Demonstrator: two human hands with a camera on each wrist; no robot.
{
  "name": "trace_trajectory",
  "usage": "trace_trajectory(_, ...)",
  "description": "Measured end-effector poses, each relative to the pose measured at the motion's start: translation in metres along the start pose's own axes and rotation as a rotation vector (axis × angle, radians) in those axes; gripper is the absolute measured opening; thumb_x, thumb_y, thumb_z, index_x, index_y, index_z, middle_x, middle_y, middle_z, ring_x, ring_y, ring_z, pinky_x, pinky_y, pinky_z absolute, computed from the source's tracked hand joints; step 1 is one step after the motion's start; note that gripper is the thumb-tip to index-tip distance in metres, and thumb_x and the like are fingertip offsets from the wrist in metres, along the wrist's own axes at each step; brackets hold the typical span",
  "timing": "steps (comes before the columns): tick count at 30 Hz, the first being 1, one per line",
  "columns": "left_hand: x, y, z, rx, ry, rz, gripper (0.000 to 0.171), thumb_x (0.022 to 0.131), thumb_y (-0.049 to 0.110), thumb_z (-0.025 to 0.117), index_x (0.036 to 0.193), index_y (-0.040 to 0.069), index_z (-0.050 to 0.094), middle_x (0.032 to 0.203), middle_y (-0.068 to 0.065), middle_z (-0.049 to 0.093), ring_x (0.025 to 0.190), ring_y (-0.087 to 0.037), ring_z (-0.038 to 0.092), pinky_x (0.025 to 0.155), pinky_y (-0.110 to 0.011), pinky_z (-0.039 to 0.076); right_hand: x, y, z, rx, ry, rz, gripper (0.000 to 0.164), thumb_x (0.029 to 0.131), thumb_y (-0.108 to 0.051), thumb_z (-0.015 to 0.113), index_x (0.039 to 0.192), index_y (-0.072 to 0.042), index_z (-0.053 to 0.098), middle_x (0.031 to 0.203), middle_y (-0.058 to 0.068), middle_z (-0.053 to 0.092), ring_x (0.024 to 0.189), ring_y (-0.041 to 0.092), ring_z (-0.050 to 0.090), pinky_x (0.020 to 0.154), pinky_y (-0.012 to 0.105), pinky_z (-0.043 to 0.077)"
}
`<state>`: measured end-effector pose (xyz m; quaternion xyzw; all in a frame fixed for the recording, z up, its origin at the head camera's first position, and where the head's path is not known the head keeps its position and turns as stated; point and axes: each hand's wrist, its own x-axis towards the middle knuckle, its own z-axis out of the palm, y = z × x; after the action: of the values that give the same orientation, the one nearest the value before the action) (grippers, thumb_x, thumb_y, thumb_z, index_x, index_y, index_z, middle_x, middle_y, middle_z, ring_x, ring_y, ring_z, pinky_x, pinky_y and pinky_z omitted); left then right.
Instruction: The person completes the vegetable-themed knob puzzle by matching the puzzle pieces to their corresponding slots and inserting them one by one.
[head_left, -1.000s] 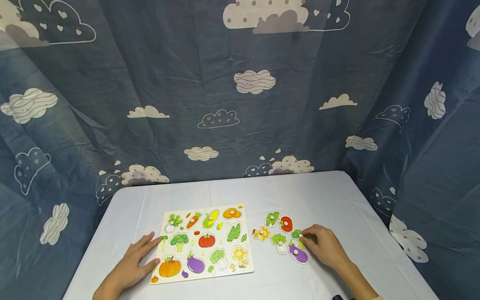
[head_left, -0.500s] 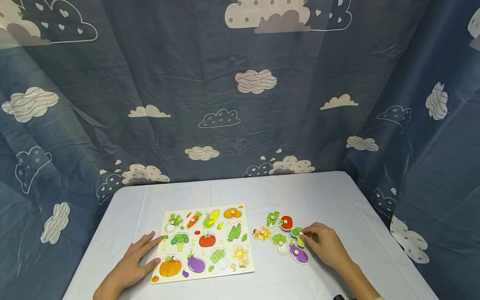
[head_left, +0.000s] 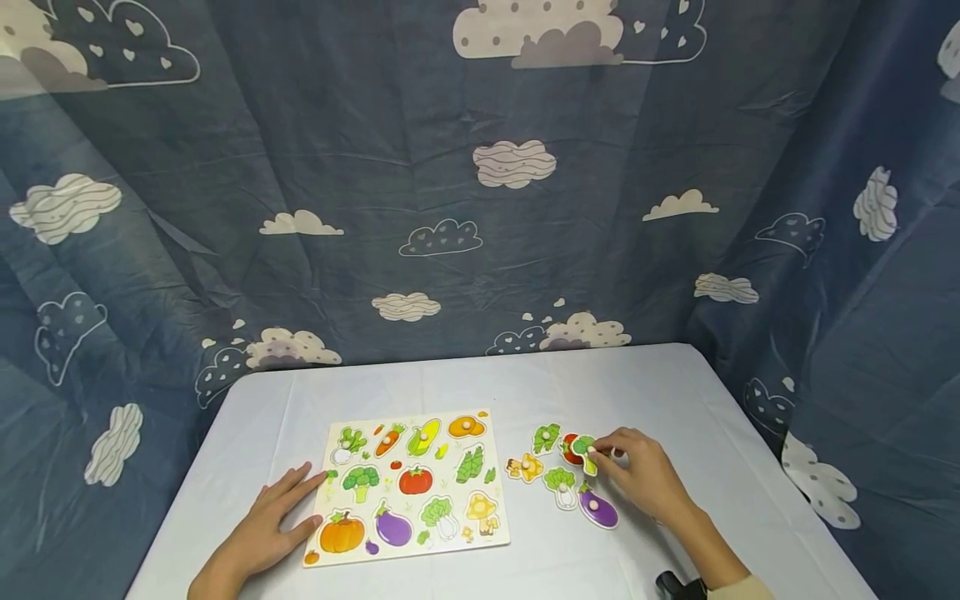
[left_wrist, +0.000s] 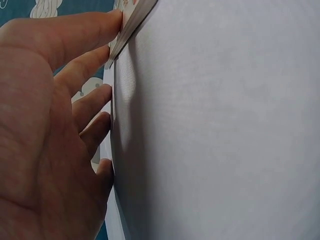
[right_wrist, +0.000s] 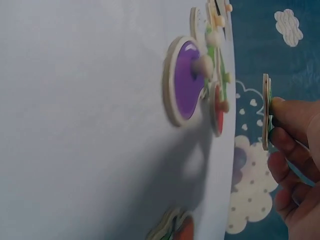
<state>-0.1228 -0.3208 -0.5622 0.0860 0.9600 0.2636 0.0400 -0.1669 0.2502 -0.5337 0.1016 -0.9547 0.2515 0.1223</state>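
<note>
My right hand (head_left: 648, 482) pinches a broccoli puzzle piece (head_left: 584, 450) by its knob. The piece is lifted and overlaps the tomato piece (head_left: 567, 450) in the head view; the right wrist view shows it edge-on, clear of the tabletop. Below lie an eggplant piece (head_left: 598, 507), a leafy cabbage piece (head_left: 561, 486), a mushroom piece (head_left: 525, 468) and a green vegetable piece (head_left: 546, 437). My left hand (head_left: 258, 525), fingers extended and spread, touches the left edge of the vegetable puzzle board (head_left: 497, 454) with fingertips and thumb.
Carrot (head_left: 389, 439), corn (head_left: 423, 437) and potato (head_left: 467, 426) pieces with knobs sit in the board's back row. A white cloth (head_left: 637, 383) covers the table. Behind it hangs a blue curtain (head_left: 360, 167) with clouds. Near my right wrist is a black object (head_left: 667, 583).
My right hand has lifted the broccoli piece from beside the eggplant and moved it up and slightly left, over the tomato. The left hand stays at the board's edge.
</note>
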Motion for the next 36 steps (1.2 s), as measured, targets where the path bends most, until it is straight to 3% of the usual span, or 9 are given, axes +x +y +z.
trace_trajectory(12, 0.0, 0.0, 0.001, -0.001, 0.018, 0.013, 0.065, 0.091, 0.05, 0.071, 0.148, 0.022, 0.057, 0.161, -0.018, 0.043, 0.15, -0.051, 0.031, 0.118, -0.078, 0.018, 0.023, -0.03, 0.011, 0.036, -0.023, -0.04, 0.016, 0.087, -0.025, 0.084, 0.1, -0.016, 0.082, 0.086, -0.012, 0.068, 0.082, 0.014, 0.059, 0.069, 0.024, 0.051)
trace_trajectory(20, -0.001, 0.0, 0.0, -0.001, 0.018, 0.011, 0.064, 0.091, 0.05, 0.07, 0.148, 0.022, 0.058, 0.161, -0.019, 0.043, 0.15, -0.051, 0.032, 0.118, -0.077, 0.018, 0.039, -0.057, 0.02, 0.098, -0.044, -0.05, 0.018, 0.088, -0.028, 0.083, 0.103, -0.017, 0.081, 0.092, -0.01, 0.072, 0.09, 0.012, 0.064, 0.081, 0.035, 0.062)
trace_trajectory(27, 0.0, -0.004, 0.003, -0.007, 0.013, 0.01, 0.064, 0.092, 0.051, 0.069, 0.148, 0.022, 0.057, 0.162, -0.018, 0.042, 0.15, -0.05, 0.031, 0.119, -0.077, 0.017, 0.051, -0.074, 0.032, 0.147, -0.058, -0.098, 0.013, 0.089, -0.028, 0.082, 0.098, -0.02, 0.081, 0.088, -0.015, 0.068, 0.084, 0.013, 0.062, 0.073, 0.027, 0.053)
trace_trajectory(36, -0.001, -0.001, 0.001, 0.003, 0.015, -0.002, 0.064, 0.091, 0.05, 0.07, 0.148, 0.023, 0.058, 0.162, -0.017, 0.042, 0.151, -0.049, 0.032, 0.12, -0.076, 0.017, 0.062, -0.094, 0.042, 0.188, -0.08, -0.149, 0.01, 0.092, -0.029, 0.08, 0.098, -0.021, 0.081, 0.086, -0.015, 0.067, 0.083, 0.013, 0.061, 0.074, 0.027, 0.052)
